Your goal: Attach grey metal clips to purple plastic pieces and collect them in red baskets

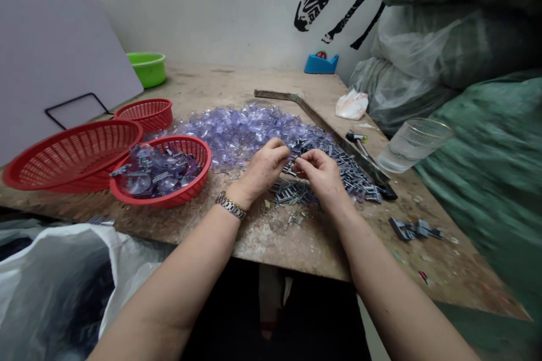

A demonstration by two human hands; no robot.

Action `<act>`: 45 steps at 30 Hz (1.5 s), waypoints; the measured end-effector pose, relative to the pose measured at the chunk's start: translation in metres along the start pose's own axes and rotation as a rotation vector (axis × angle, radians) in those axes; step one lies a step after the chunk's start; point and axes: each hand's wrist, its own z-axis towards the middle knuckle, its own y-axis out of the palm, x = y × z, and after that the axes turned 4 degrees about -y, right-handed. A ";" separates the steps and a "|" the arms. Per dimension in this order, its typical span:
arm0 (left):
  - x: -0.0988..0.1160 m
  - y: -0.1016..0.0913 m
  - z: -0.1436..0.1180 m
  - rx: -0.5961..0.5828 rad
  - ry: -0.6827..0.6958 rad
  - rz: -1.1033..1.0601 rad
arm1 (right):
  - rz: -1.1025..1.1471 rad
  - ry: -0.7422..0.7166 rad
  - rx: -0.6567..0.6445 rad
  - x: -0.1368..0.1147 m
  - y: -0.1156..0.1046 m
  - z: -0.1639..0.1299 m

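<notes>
My left hand (263, 166), with a metal watch on the wrist, is closed in a pinch over the middle of the table. My right hand (322, 174) faces it, thumb and forefinger pinched together. The fingertips of both hands nearly meet, and what they hold is too small and hidden to name. Beneath and beside them lie many small grey plastic parts (353, 172) in a loose pile. Behind my hands spreads a heap of clear purplish plastic pieces (237, 132). To the left, a red basket (203, 180) holds clear pieces together with grey parts.
Two more red baskets (71, 152) stand at the left, with a green basin (150, 70) behind. A bent metal strip (315, 115) borders the heap. At right are a glass of water (409, 146), grey blocks (415, 229) and stacked sacks (486, 141). A white sack (110, 254) is below left.
</notes>
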 end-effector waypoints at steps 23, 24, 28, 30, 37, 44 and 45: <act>0.015 -0.009 -0.005 -0.274 -0.631 -0.859 | -0.114 -0.231 0.028 0.004 0.002 -0.003; 0.016 -0.009 -0.005 -0.263 -0.624 -0.858 | -0.121 -0.236 0.026 0.003 0.002 -0.003; 0.018 -0.008 -0.003 -0.235 -0.593 -0.788 | -0.166 -0.254 0.035 0.000 0.002 -0.005; 0.018 -0.007 -0.002 -0.215 -0.578 -0.744 | -0.183 -0.249 0.051 -0.001 0.003 -0.005; 0.013 0.002 0.000 -0.143 -0.520 -0.637 | -0.219 -0.230 0.081 0.000 0.003 -0.005; 0.006 0.010 0.000 -0.061 -0.339 -0.419 | -0.329 -0.280 0.135 -0.003 0.001 -0.006; 0.005 0.010 0.000 -0.058 -0.316 -0.402 | -0.347 -0.289 0.140 -0.003 0.001 -0.006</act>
